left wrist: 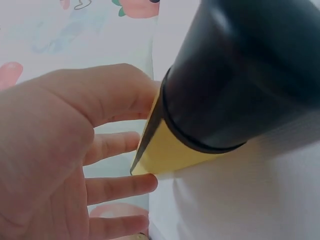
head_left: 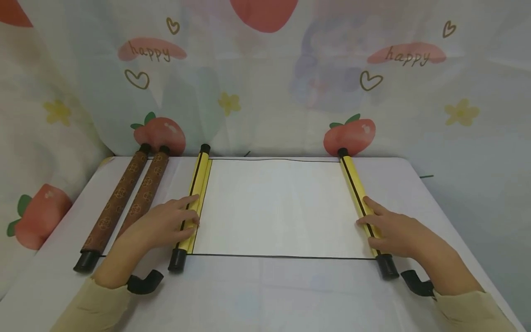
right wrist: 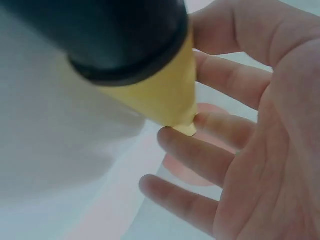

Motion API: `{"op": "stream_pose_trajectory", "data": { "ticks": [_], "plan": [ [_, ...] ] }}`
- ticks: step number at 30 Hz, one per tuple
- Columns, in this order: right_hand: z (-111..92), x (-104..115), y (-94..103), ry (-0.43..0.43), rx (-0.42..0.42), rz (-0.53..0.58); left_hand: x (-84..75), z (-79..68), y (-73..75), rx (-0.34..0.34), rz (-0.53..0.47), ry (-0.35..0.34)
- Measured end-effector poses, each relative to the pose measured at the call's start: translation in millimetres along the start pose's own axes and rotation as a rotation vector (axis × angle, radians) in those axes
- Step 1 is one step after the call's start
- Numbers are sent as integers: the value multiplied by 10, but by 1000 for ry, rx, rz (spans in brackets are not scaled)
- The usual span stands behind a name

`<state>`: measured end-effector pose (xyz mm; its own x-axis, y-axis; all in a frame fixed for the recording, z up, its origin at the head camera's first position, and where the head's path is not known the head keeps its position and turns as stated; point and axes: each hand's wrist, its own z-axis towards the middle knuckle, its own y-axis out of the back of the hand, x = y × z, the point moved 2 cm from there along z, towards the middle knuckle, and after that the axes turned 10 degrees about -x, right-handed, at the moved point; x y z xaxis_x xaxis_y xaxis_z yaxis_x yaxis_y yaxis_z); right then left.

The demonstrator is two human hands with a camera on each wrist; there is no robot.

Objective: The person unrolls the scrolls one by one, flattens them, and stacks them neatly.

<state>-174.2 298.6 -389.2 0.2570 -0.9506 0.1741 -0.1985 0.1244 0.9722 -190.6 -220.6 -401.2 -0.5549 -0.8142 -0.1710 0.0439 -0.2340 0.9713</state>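
The yellow scroll (head_left: 274,207) lies spread on the white table (head_left: 274,295) in front of me, its white sheet flat between two rollers. The left yellow roller (head_left: 199,174) and the right yellow roller (head_left: 351,177) each carry a dark lengthwise stripe. Each ends in a black cap at both ends; the near caps (head_left: 177,262) (head_left: 387,267) are the thicker ones. A thin dark line runs along the near and far edges of the sheet.

My left hand (head_left: 163,223) is on the outer side of the left yellow roller, near its lower end. The fingers are spread and reach across the roller; the thumb touches it close to the near cap. My right hand (head_left: 396,233) is placed likewise at the right yellow roller: fingers wide apart, tips against the yellow surface. Neither hand is wrapped around its roller.

To the left of the yellow scroll, two brown patterned rollers (head_left: 117,201) (head_left: 146,193) lie side by side, slanted, with a narrow white strip between them. My left forearm covers the lower part of the inner one.

A black curved piece (head_left: 146,282) shows beside each wrist. A cloth (head_left: 265,92) printed with red fruit, hearts and flowers hangs behind the table.
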Motion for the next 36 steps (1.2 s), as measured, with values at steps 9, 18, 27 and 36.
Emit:
{"op": "stream_pose_trajectory", "data": {
  "ticks": [9,18,27,36],
  "plan": [
    [-71,-82,-9,71,-43,-42,33,-82,5,-33,10,0],
    [-83,-132,-35,53,-68,-38,45,-123,20,-65,7,-10],
    [-101,-170,-27,15,-79,-50,74,-153,-10,-33,17,26],
    [-128,-234,-34,11,-70,-81,47,-164,11,-36,23,26]
  ]
}}
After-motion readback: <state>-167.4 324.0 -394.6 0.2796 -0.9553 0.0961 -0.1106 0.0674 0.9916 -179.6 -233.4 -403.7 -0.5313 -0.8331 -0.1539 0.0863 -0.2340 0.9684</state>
